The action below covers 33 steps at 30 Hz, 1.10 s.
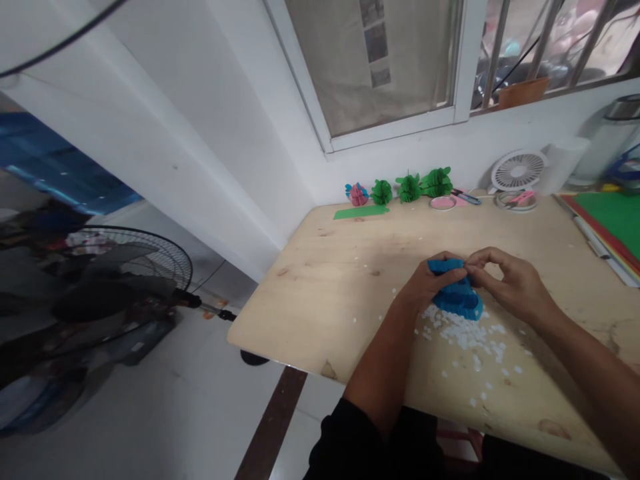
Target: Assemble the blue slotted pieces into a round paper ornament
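A blue folded paper craft (pixel 459 298) with pleated layers is held just above the table. My left hand (pixel 434 280) is closed around its left and upper side, the thumb lying across the front. At its upper right edge my right hand (pixel 505 280) pinches with thumb and forefinger; whether a small piece is also between those fingertips is too small to tell. Many small white paper squares (pixel 467 333) are scattered on the table below the craft and both hands.
Along the wall stand a pink and blue paper craft (pixel 357 194) and several green ones (pixel 409 187), with a green paper strip (pixel 361 212) in front. Farther right are tape rings (pixel 443 203), a pen-like cutter (pixel 466 197), a small white fan (pixel 519 171) and coloured paper sheets (pixel 613 220).
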{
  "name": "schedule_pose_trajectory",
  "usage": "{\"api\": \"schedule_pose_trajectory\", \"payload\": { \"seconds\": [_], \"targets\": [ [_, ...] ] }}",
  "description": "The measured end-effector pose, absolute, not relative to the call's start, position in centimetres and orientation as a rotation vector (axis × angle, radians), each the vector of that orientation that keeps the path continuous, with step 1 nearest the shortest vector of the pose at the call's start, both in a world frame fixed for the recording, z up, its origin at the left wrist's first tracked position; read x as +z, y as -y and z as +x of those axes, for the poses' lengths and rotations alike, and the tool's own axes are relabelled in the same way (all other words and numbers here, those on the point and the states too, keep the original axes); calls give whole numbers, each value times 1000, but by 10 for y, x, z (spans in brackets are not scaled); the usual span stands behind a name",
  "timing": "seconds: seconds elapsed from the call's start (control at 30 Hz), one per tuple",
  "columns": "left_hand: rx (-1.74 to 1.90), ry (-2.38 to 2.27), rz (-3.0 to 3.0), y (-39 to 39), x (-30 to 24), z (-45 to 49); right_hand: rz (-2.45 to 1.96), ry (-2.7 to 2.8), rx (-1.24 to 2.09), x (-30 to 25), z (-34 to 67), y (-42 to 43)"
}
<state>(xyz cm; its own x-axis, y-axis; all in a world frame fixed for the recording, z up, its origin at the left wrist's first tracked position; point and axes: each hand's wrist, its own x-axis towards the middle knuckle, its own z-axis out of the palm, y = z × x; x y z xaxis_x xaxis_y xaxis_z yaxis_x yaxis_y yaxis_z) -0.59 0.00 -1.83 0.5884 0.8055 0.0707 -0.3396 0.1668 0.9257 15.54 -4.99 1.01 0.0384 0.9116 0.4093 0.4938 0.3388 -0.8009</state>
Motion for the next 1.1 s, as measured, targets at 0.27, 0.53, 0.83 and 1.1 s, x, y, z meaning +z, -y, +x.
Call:
{"api": "schedule_pose_trajectory", "payload": {
  "seconds": [0.27,0.53,0.83,1.1],
  "targets": [
    [898,-568,1095,1,-15,-6,-1309,1586,575,10,156,51],
    [1057,-470,898,2,-8,-4,-1445,1348,494,1,165,41],
    [1255,-529,901,-3,-8,-5,-1309,1395,993,5,157,39],
    [1183,-517,934,1,-3,-4,-1223,1193,1408,-3,144,45]
  ]
}}
